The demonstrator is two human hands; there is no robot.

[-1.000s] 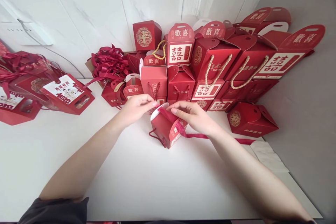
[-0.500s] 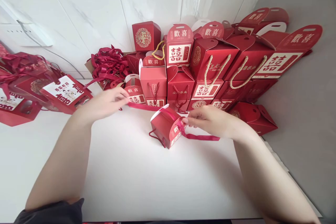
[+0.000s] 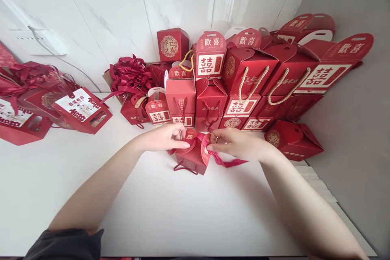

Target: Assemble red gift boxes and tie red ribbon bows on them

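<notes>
A small red gift box [image 3: 191,158] stands on the white table [image 3: 170,211] in front of me, its two rounded top flaps brought together. A red ribbon [image 3: 224,159] runs through the flaps and trails off to the right on the table. My left hand [image 3: 166,137] pinches the left flap and ribbon end at the box top. My right hand [image 3: 236,143] pinches the ribbon at the right flap. A dark red cord handle hangs at the box front.
Many red gift boxes [image 3: 243,77] with gold cord handles are stacked against the tiled wall and right corner. A heap of red ribbons [image 3: 129,75] lies behind. More red boxes [image 3: 79,109] lie at the left. One tipped box [image 3: 292,140] lies at the right.
My left hand, stretched left pulling the ribbon through half a second ago, has come back to the box top. The flaps are now closed together and the loose ribbon tail is shorter.
</notes>
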